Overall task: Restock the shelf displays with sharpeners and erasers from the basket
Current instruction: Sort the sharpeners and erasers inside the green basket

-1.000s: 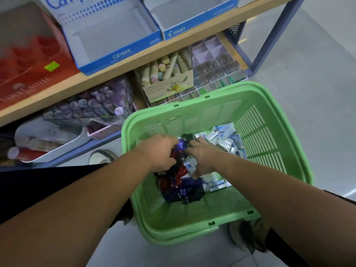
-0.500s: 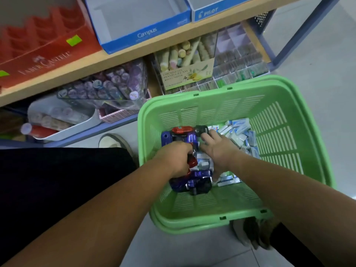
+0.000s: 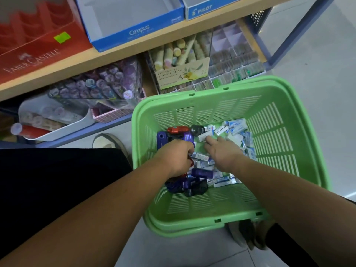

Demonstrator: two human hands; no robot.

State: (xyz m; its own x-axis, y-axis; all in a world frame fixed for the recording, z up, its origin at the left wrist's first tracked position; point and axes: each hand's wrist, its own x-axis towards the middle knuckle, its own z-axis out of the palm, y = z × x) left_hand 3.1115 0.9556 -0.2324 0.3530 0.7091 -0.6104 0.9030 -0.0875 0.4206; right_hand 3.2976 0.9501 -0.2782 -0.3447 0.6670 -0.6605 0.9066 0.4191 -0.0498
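A green slotted basket (image 3: 279, 143) stands on the floor below me. Inside lie purple, red and black sharpeners (image 3: 185, 136) on the left and several white-and-blue erasers (image 3: 237, 126) on the right. My left hand (image 3: 178, 157) is curled down into the sharpener pile, with something red showing at its fingers. My right hand (image 3: 221, 153) reaches in beside it, fingers spread over the erasers and touching them. What lies under either palm is hidden.
A wooden shelf (image 3: 119, 53) carries a red Faber-Castell tray (image 3: 38, 53), an empty blue Campus box (image 3: 134, 31) and a Pilot box (image 3: 202, 10). Below are round-capped items (image 3: 100, 83), hand cream tubes (image 3: 181, 60) and a divided bin (image 3: 237, 64). My shoe (image 3: 107, 143) is left of the basket.
The view has shifted, so the basket sits lower and further right. My hands have drawn apart: the right moved off the sharpeners toward the erasers, while the left stays in the sharpener pile.
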